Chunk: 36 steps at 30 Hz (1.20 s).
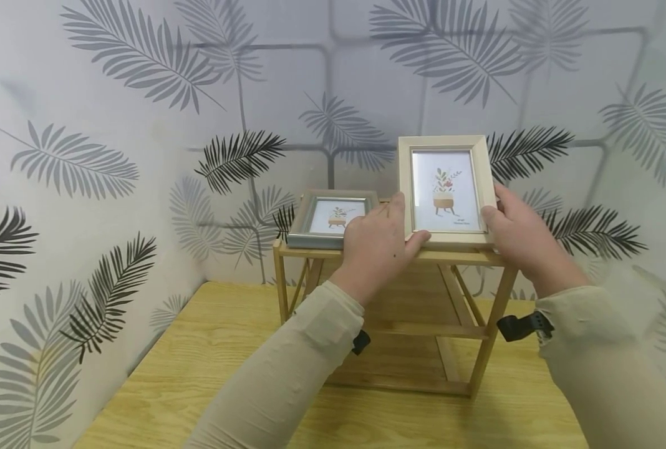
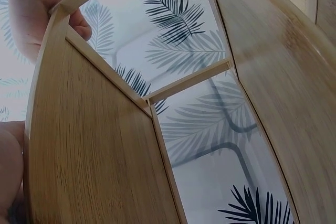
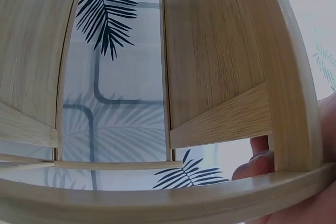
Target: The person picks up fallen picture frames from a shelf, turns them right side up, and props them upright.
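Observation:
A cream photo frame (image 1: 444,193) with a potted-plant picture stands tilted back on the top of a wooden rack (image 1: 411,299). My right hand (image 1: 521,234) grips its right edge, thumb on the front and fingers behind. At the lower left corner my left hand (image 1: 375,246) holds it, the thumb lying across the bottom edge. A grey photo frame (image 1: 333,218) leans far back on the rack's left part, partly covered by my left hand. Both wrist views look up at the rack's underside; in the right one, fingertips (image 3: 257,166) show past the rail.
The rack has lower shelves and slanted legs, and stands on a yellow wood-grain table (image 1: 170,355). Behind it rises a wall (image 1: 288,81) with leaf-patterned covering. Another wall meets it on the left. A dark strap device (image 1: 526,325) sits at my right wrist.

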Motion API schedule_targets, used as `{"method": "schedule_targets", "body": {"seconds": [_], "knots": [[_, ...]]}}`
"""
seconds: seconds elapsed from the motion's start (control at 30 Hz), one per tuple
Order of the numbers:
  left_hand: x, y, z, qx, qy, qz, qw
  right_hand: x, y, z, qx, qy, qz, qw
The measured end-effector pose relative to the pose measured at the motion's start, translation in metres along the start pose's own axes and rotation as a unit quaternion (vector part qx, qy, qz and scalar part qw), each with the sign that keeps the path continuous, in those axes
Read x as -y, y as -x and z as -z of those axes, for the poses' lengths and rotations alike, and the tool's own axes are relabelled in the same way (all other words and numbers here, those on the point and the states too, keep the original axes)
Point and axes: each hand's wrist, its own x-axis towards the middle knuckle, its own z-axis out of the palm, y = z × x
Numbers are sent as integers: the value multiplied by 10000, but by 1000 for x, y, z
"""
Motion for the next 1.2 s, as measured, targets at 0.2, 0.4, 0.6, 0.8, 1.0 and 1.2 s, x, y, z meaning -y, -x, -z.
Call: {"method": "schedule_targets", "body": {"seconds": [0.2, 0.4, 0.6, 0.8, 1.0, 1.2], "knots": [[-1, -1, 1, 50, 19, 24, 10000, -5, 0, -3, -319, 153, -28, 9994], [-1, 0, 1, 36, 62, 82, 9999, -8, 2, -5, -507, 125, -10, 9986], [-2, -2, 4, 134, 122, 282, 9994, -11, 2, -6, -618, 97, 117, 9980], [0, -4, 12, 400, 706, 453, 9957, -13, 2, -5, -692, -13, 234, 9973], [5, -6, 19, 654, 1173, 349, 9903, -13, 3, -6, -714, -98, 258, 9971], [9, -8, 23, 604, 1380, 214, 9884, -13, 3, -6, -763, -62, 280, 9967]]}}
